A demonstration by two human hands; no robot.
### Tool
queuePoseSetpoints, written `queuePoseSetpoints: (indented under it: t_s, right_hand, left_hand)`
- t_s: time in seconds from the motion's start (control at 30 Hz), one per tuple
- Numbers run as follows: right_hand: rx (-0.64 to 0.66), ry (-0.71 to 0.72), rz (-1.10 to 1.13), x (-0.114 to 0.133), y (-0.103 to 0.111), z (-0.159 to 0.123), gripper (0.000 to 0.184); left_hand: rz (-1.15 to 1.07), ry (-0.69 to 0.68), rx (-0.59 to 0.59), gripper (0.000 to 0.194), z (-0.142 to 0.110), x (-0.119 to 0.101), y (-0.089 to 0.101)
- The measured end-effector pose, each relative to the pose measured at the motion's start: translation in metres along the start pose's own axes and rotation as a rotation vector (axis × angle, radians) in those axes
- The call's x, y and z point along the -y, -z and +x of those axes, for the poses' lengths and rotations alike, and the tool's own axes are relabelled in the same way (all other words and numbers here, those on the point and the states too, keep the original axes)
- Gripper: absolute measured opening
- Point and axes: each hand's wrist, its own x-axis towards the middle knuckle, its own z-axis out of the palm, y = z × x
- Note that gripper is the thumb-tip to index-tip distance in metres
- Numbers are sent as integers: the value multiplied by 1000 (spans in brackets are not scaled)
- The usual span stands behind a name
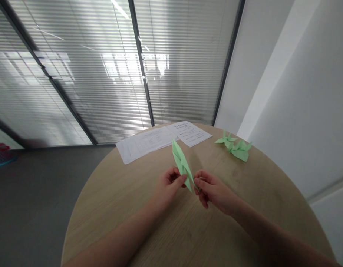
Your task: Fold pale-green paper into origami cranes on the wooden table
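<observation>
Slanting lengthwise, folded green paper (180,160), tip up-left

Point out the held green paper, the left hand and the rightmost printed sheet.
Green paper (180,161): head view, middle of its folded side.
Left hand (169,185): head view, near the base of the thumb.
Rightmost printed sheet (189,134): head view, middle of its printed face.
</observation>
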Motion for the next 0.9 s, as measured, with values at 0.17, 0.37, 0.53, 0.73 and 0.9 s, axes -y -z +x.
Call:
queuePoseSetpoints:
  t_s: [0.17,0.37,0.53,0.73,0.9]
  right_hand:
    - [-115,118,-323,-4,-1,-2,41]
    - [-338,383,-729,-17,-2,-5,44]
    - [-347,744,-942,-14,-6,-8,23]
    - [-309,912,-1014,-1,-6,-14,13]
    - [-224,584,-694,-7,-6,-9,14]
  left_hand:
    - [-73,5,-67,34,0,-2,-3]
    - [-264,115,-195,33,-1,-3,-8]
    - [-428,200,-189,34,0,-6,-10]
    - [-515,234,-141,26,0,-11,-9]
    - [-470,235,-153,22,0,-13,-6]
